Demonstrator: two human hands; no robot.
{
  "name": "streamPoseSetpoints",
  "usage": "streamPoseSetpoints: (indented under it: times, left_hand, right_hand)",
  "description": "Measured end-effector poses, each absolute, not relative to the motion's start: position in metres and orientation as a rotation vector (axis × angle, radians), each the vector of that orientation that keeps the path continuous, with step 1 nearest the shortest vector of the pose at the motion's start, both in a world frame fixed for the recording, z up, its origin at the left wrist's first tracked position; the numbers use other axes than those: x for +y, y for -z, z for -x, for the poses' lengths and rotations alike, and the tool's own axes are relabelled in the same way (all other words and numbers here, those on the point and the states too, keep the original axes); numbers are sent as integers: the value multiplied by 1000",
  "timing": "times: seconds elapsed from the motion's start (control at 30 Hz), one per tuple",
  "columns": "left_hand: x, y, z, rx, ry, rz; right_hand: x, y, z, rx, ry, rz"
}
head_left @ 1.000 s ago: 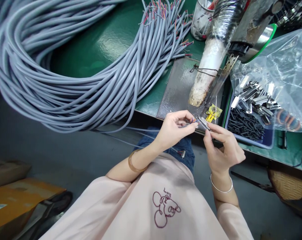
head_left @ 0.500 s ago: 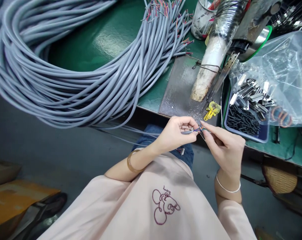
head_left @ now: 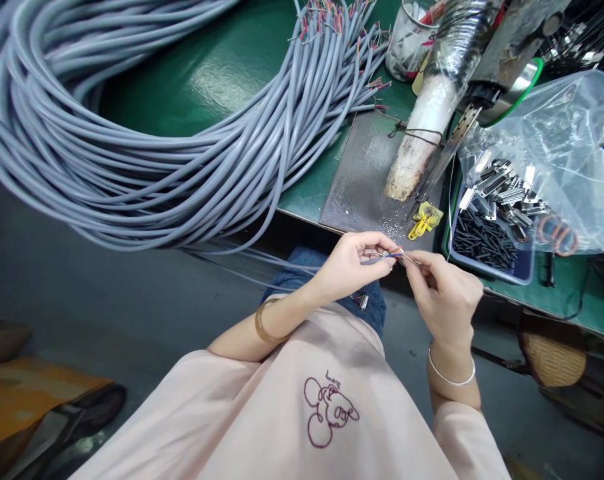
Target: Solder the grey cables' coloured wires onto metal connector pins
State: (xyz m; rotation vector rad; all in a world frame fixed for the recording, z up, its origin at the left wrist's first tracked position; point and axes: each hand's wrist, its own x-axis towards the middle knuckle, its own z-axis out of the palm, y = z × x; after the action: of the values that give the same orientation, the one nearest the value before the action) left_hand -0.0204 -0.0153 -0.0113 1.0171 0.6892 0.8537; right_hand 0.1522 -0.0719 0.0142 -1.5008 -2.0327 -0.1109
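Note:
My left hand (head_left: 349, 263) is closed around the stripped end of a grey cable (head_left: 377, 261), just below the bench edge. Thin coloured wires (head_left: 395, 253) stick out of that end. My right hand (head_left: 442, 293) pinches those wire tips with thumb and forefinger, touching the left hand's fingertips. A small metal connector (head_left: 364, 302) lies on my lap below the hands.
A big coil of grey cables (head_left: 132, 133) covers the green bench (head_left: 222, 67) at left. A dark metal plate (head_left: 362, 173), a wrapped soldering tool (head_left: 427, 133), a yellow clip (head_left: 422, 221), a blue tray (head_left: 487, 243) of black tubes and a plastic bag (head_left: 547, 160) of connectors lie right.
A second ago my right hand held a metal connector against the cable end. That connector is gone from view, and the right hand now pinches the coloured wire tips, slightly lower.

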Motion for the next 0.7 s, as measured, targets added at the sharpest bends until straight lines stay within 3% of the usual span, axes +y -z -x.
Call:
streamPoseSetpoints:
  times: [0.17,0.43,0.6,0.7]
  left_hand:
    - [-17,6,22,673,-851,-957]
    - [-21,12,19,714,-916,-1055]
    - [-22,4,17,704,-922,-1041]
    - [-18,1,19,685,-862,-948]
  right_hand:
    - [-76,-13,-152,-1740,-284,1599]
    - [-75,-15,-152,-2075,68,1519]
    - [-73,-13,-149,-1662,-517,1559]
    - [-75,-16,-153,-1410,-389,1560]
